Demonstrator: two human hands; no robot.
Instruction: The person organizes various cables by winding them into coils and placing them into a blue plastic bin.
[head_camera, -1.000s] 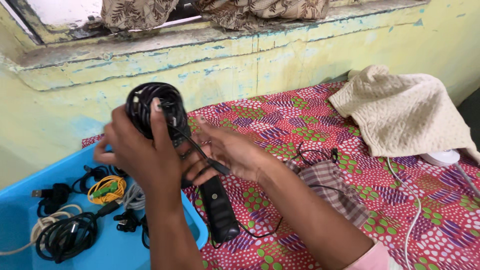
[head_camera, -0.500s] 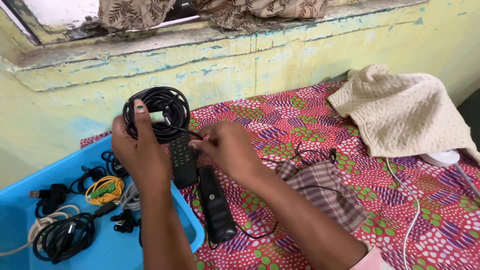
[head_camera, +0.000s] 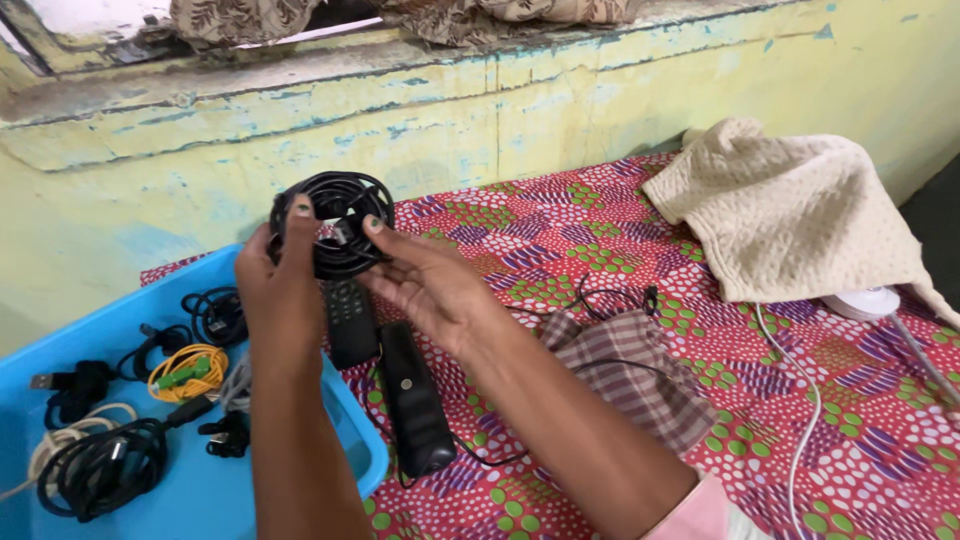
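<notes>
We're looking down over a patterned red bedspread (head_camera: 600, 250), and both hands are up in front of the peeling yellow wall (head_camera: 480, 120) with a coil of black cable (head_camera: 335, 222) between them. The left hand (head_camera: 280, 295) has it from the near side, fingers curled around the coil's left edge, one painted fingertip showing over the top. The right hand (head_camera: 425, 285) comes in from the right, fingers closed narrowly on the coil's right rim, thumb tip pressed on the front. So we have the black coil held in the air, pinched by both hands, just above the corner of the blue tray (head_camera: 350, 440).

Down in that tray we see more wound cables: a yellow coil (head_camera: 185, 370), a big black bundle (head_camera: 95, 465), a white cord (head_camera: 60, 440) and smaller dark leads. Under the hands lie two black remotes: one (head_camera: 350, 320) resting on the tray's edge, the other (head_camera: 412, 405) flat on the bedspread just beside the tray. Right of them sits a folded checked cloth (head_camera: 630, 375) with a thin black wire looping round it, and further right a cream knitted cloth (head_camera: 800, 215), a white cable (head_camera: 805, 420) trailing below it
</notes>
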